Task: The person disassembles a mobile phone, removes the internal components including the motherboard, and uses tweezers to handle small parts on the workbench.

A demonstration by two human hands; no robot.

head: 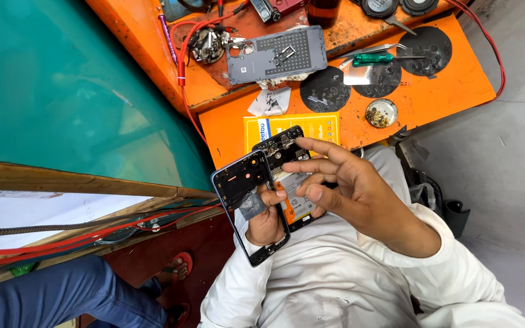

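My left hand (267, 220) grips an opened phone (291, 182) from below; its battery and circuit board are exposed. The thumb presses on a black mid-frame (239, 180) that lies partly lifted off the phone's left side. My right hand (350, 185) hovers over the phone from the right with fingers spread. Its fingertips touch the phone near the battery, and it holds nothing I can make out. Both hands are over my lap, in white clothing.
Just beyond is an orange workbench (451, 85) with a grey phone back cover (274, 54), a green-handled screwdriver (372, 59), round black pads (326, 90), a small dish of screws (381, 113), a yellow packet (317, 126) and red wires (181, 54). Another person's jeans-clad leg (62, 297) is at lower left.
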